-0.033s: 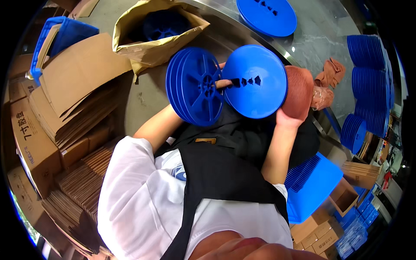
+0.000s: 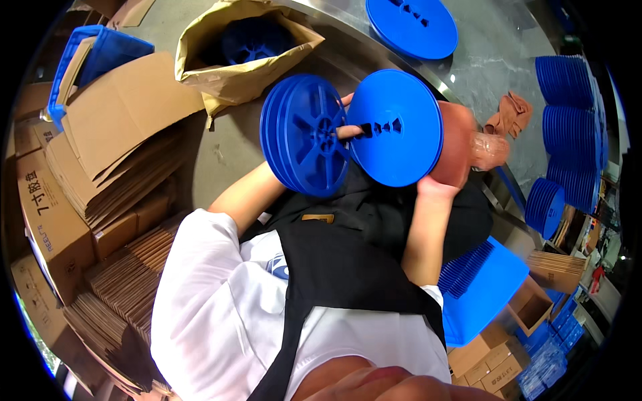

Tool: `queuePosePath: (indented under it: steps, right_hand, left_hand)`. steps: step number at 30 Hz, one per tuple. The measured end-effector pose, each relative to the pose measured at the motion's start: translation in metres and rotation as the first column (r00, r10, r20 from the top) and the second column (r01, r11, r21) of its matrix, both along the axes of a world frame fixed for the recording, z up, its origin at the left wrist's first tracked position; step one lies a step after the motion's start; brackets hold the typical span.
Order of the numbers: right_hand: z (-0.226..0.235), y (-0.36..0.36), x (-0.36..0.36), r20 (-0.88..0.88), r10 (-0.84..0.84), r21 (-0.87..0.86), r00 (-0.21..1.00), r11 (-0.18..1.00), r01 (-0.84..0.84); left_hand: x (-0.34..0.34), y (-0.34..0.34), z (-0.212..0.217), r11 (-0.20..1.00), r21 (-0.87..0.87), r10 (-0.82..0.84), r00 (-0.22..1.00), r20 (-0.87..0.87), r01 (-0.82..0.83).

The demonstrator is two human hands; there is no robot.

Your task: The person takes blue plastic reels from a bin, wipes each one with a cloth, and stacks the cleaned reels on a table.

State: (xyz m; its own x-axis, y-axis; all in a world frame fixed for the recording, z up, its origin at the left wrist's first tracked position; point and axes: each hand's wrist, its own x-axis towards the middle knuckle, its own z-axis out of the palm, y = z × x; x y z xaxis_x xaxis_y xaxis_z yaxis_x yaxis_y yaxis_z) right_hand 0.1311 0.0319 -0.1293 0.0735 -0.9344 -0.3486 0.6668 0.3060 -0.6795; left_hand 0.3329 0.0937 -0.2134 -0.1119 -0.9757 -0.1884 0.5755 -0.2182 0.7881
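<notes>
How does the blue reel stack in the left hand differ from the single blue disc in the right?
The reel stack is several pieces thick and shows open spokes; the disc is one solid face with small cut-outs. The left hand reaches through the stack's hub; the gloved right hand backs the disc. Both are blue and round.

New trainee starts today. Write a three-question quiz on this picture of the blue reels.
1. True or false: the right hand wears a reddish glove.
2. What does the left hand hold? A) a stack of spoked blue reels B) a flattened carton C) a cloth
3. Fill in: a dark blue reel lies inside the open brown paper ____.

Key: 1 true; 2 A; 3 bag. The right hand holds one solid blue disc by its edge.
</notes>
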Motion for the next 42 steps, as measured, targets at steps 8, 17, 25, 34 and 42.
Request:
queuePosePath:
  steps: [8,17,25,34,42]
  right_hand:
    - [-0.029,0.077,0.057,-0.755,-0.355,-0.655,0.551,0.376,-0.655]
    - [-0.044,-0.012,0.088,-0.868,-0.393,-0.483,0.303,0.527,-0.7]
    - [-0.063,0.033,-0.032,-0.844,-0.519,-0.491,0.138,0.641,-0.59]
    - [-0.061,0.056,0.026,-0.897,-0.434,-0.356,0.082,0.602,-0.715]
    - [-0.093,-0.025,-0.022,-0.848,-0.53,-0.45,-0.029,0.746,-0.491]
  left_hand:
    - [-0.009,-0.001,0.0,1.0,-0.009,-0.007,1.0,-0.027,0.007]
    - [-0.002,0.013,0.008,1.0,-0.003,-0.004,0.999,-0.04,0.004]
    - [0.01,0.007,-0.01,0.999,0.044,0.009,0.997,-0.072,-0.006]
    - [0.016,0.019,0.006,0.997,0.073,-0.023,0.999,-0.041,0.026]
    - [0.005,0.003,0.001,0.998,0.049,-0.048,0.998,-0.028,0.05]
